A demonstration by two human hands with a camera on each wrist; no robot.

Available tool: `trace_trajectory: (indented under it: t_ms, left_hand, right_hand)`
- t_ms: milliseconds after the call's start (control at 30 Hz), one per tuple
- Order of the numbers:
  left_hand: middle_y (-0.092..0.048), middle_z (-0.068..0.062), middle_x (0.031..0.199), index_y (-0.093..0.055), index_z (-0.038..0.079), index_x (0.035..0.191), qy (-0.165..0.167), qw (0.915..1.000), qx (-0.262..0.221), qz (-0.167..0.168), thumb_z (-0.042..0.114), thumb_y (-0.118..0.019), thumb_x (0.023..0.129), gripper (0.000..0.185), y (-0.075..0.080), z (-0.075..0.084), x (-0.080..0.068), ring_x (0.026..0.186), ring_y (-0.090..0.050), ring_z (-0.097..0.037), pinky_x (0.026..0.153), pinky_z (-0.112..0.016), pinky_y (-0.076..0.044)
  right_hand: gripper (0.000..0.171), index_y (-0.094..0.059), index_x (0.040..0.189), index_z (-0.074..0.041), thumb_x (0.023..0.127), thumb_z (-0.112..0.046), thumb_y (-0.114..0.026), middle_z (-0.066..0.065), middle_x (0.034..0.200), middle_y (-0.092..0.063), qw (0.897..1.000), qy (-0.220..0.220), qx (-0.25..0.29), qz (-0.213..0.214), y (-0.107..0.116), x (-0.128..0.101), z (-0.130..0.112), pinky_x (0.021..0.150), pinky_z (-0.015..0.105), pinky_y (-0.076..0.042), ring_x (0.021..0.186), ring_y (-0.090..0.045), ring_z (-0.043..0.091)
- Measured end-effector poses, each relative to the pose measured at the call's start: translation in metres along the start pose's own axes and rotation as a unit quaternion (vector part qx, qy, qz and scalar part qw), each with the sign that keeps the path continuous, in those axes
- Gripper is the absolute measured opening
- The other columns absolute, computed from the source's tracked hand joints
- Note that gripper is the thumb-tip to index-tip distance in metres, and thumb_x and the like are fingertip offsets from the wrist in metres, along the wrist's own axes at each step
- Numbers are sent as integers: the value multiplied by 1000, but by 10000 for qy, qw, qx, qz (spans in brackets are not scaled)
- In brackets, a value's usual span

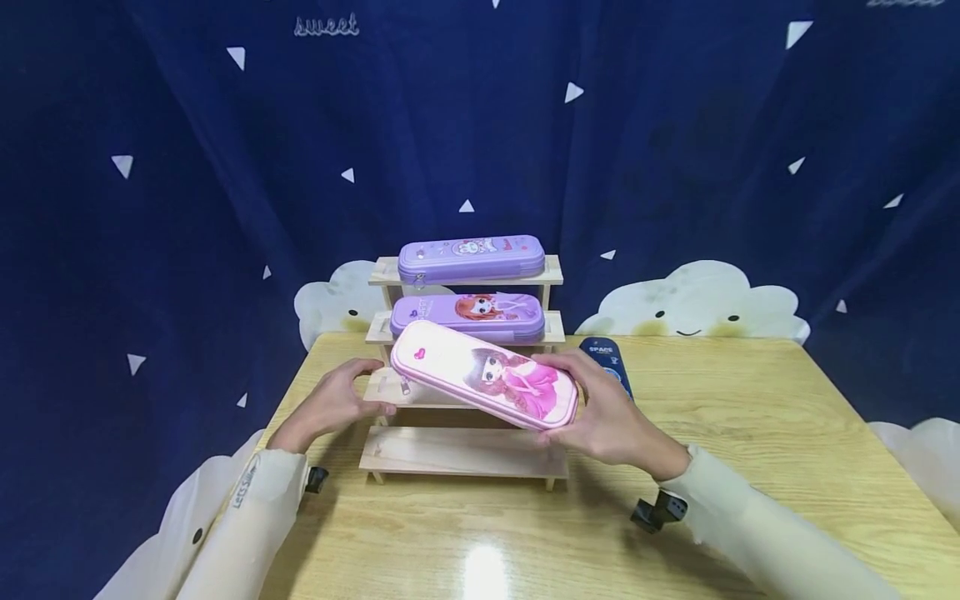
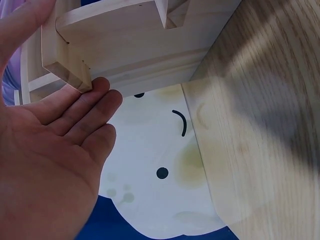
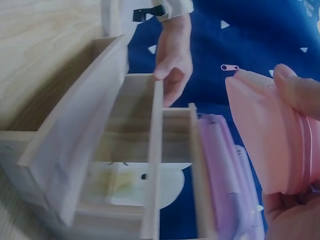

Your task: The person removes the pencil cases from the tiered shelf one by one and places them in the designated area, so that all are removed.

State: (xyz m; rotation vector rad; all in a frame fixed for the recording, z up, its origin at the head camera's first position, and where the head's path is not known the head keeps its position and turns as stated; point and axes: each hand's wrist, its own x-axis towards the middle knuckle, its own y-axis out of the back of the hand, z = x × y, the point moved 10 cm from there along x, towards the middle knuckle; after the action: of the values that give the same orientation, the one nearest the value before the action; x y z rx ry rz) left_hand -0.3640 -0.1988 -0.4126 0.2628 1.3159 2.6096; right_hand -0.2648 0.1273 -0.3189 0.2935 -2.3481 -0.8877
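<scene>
My right hand (image 1: 603, 417) grips the right end of a pink pencil case (image 1: 450, 364) with a doll in a pink dress on its lid. The case is tilted, its left end higher, in front of a stepped wooden display rack (image 1: 450, 450). In the right wrist view, thumb and fingers hold the case (image 3: 270, 135) from opposite sides. My left hand (image 1: 337, 404) holds the left end of a lower step, thumb at one edge and fingertips (image 2: 102, 85) at the other. Purple pencil cases lie on the top step (image 1: 471, 260) and the step below it (image 1: 427, 318).
A dark blue case marked SPACE (image 1: 603, 358) lies on the wooden table (image 1: 720, 417) to the right behind my right hand. White cloud shapes (image 1: 690, 300) and a navy curtain (image 1: 480, 125) stand behind the table. The rack's lowest step (image 1: 465, 454) is bare.
</scene>
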Motion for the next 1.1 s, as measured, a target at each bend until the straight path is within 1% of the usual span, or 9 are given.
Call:
trace_trajectory:
  t_ms: [100, 200, 367, 433, 500, 633, 833, 967, 1100]
  left_hand:
    - [-53, -8, 135, -50, 14, 131, 39, 10000, -53, 1, 61, -79, 58, 92, 0, -1, 0, 129, -45, -30, 106, -51, -37]
    - [-52, -8, 135, -50, 13, 131, 39, 9999, -100, 29, 63, -79, 57, 93, 0, -1, 1, 129, -45, -30, 106, -51, -37]
    - [-53, -8, 134, -51, 12, 130, -36, 9999, -100, 64, 61, -79, 58, 93, 1, 0, 1, 129, -45, -30, 107, -50, -37]
    - [-53, -8, 135, -51, 12, 130, -34, 9999, -93, 61, 60, -80, 58, 92, 1, -1, 1, 130, -44, -29, 107, -50, -36]
    - [-52, -9, 135, -50, 11, 131, -45, 9999, -71, 54, 60, -79, 58, 92, 1, -2, 1, 130, -44, -31, 107, -51, -36]
    - [-52, -11, 136, -50, 11, 131, -20, 10000, -48, 47, 61, -80, 58, 94, 1, -2, 1, 130, -43, -32, 106, -52, -36]
    - [-51, -11, 136, -49, 9, 132, -33, 10000, -41, 55, 51, -82, 62, 88, 0, -3, 1, 130, -43, -33, 106, -52, -36]
    - [-52, -11, 136, -50, 10, 131, -52, 9999, -55, 68, 54, -81, 61, 88, 0, -2, 1, 129, -44, -32, 106, -52, -37]
    - [-52, -11, 136, -50, 12, 131, -72, 9999, -75, 67, 60, -79, 58, 92, 2, -1, 0, 129, -44, -33, 105, -52, -37]
  right_hand:
    - [93, -45, 134, -27, 54, -47, -87, -9, 124, -51, 9991, 177, 94, 376, 15, -1, -9, 98, 19, -40, 113, -48, 8]
    - [95, -46, 134, -19, 52, -29, -92, -2, 122, -52, 9946, 397, 364, 883, 33, 0, -17, 96, 12, -41, 110, -50, 10]
    - [94, -45, 134, -5, 50, 4, -89, 9, 122, -49, 9789, 475, 979, 1729, 71, 2, -27, 93, 11, -46, 108, -51, 12]
    - [94, -44, 134, 0, 50, 12, -85, 10, 122, -47, 9709, 395, 1154, 2059, 86, 3, -29, 93, 12, -46, 108, -51, 11]
    - [93, -43, 133, 4, 51, 17, -83, 8, 121, -47, 9637, 350, 1124, 2395, 101, 2, -31, 91, 11, -46, 107, -50, 11]
    - [90, -43, 134, 2, 54, 18, -81, 0, 120, -45, 9485, 49, 938, 3025, 126, -5, -16, 89, 9, -47, 106, -50, 11]
    - [91, -43, 135, -10, 56, 8, -84, 1, 129, -45, 9301, -546, 698, 3564, 145, -21, 36, 93, 11, -46, 111, -50, 13]
    - [91, -42, 136, -18, 59, -2, -86, -4, 128, -43, 9155, -1314, 342, 3787, 150, -40, 71, 93, 9, -43, 111, -48, 8]
    - [88, -39, 137, -23, 63, -14, -86, -7, 127, -42, 8949, -2260, 65, 3849, 151, -63, 103, 96, 11, -41, 112, -45, 6]
